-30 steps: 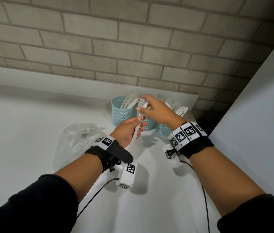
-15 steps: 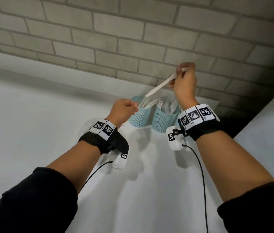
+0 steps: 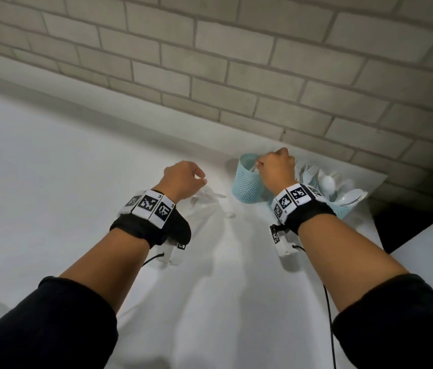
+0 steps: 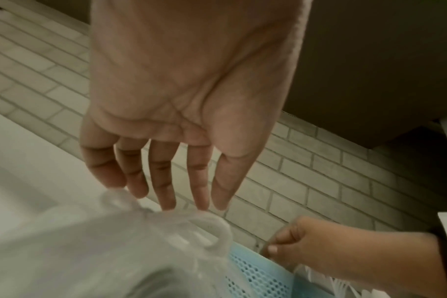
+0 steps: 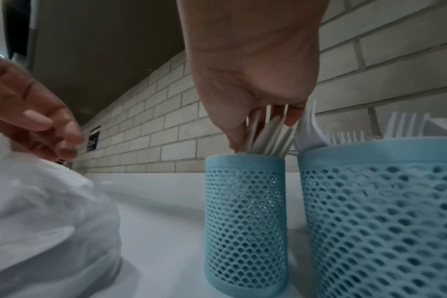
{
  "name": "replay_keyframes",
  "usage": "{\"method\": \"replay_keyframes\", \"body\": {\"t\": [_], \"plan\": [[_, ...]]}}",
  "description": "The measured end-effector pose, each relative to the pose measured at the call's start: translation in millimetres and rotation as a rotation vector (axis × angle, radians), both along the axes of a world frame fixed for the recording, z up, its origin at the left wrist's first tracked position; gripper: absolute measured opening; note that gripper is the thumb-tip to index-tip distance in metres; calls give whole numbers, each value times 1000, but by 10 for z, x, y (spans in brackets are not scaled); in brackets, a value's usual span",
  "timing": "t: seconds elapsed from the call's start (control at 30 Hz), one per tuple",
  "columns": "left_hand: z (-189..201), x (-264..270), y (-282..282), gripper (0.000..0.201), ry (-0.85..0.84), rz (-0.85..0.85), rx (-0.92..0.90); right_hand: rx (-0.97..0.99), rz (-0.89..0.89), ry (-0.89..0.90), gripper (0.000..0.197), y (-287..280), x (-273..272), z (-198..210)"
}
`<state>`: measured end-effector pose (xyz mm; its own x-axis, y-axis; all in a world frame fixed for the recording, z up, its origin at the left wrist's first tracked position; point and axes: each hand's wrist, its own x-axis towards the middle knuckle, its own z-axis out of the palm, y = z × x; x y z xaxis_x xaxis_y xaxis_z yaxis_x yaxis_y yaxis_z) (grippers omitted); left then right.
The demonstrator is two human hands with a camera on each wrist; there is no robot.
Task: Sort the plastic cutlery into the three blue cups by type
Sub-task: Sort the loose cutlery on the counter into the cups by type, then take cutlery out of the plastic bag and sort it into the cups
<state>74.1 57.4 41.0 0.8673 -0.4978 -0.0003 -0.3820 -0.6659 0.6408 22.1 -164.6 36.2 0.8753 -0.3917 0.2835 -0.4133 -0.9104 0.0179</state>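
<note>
The right hand (image 3: 276, 170) is at the mouth of the left cup (image 3: 247, 179), the leftmost of the blue mesh cups against the brick wall (image 3: 210, 62). In the right wrist view its fingers (image 5: 291, 117) curl down among the flat white knives (image 5: 270, 137) standing in that cup (image 5: 245, 211), with the thumb at the near rim; whether it pinches one of them or only touches them I cannot tell. Just right of it stands the fork cup (image 5: 380, 211), white forks (image 5: 350, 135) rising above its rim. In the head view a third cup (image 3: 343, 209) farther right, partly behind the right wrist, holds spoons (image 3: 328, 182).

The left hand (image 3: 183, 179) hovers over a clear plastic bag (image 3: 204, 206) lying on the white counter (image 3: 50, 169), left of the cups. From the left wrist view its fingers (image 4: 163, 181) hang straight and slightly spread, holding nothing, tips just above the crumpled top of the bag (image 4: 115, 242). The bag's contents are too blurred to make out.

Both wrists carry black bands with square printed markers, and a thin black cable (image 3: 328, 315) runs back from the right one.
</note>
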Motion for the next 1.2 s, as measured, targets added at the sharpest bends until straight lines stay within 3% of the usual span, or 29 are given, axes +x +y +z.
{"method": "replay_keyframes", "body": {"t": [0.1, 0.17, 0.2, 0.27, 0.37, 0.43, 0.5, 0.57, 0.7, 0.87, 1.0, 1.2], "plan": [[-54, 32, 106, 24, 35, 30, 33, 26, 47, -82, 33, 98, 7, 61], [-79, 50, 168, 28, 94, 59, 17, 96, 189, -220, 36, 248, -6, 148], [-87, 54, 192, 32, 133, 64, 12, 148, 280, -206, 39, 331, -9, 189], [-91, 49, 221, 39, 204, 45, 22, 325, 429, -6, 51, 490, -21, 228], [-108, 16, 222, 59, 213, 20, 123, 484, 484, 386, 78, 678, -28, 119], [-146, -26, 217, 73, 120, 43, 281, 464, 476, 457, 90, 781, -4, -50], [-215, -62, 218, 77, 39, 79, 361, 483, 446, 409, 89, 867, 17, -191], [-306, -61, 215, 70, 12, 75, 325, 528, 420, 361, 86, 916, 17, -256], [-378, -14, 193, 36, -64, 30, 214, 569, 365, 330, 88, 889, -48, -214], [-126, -63, 96, 25, -153, -72, 19, 584, 403, 226, 69, 769, -237, 9], [101, -187, -129, 28, -174, -210, -133, 598, 373, 169, 37, 635, -445, 261], [251, -511, -600, 35, 30, -410, -303, 550, 186, 244, 14, 302, -956, 607]]}}
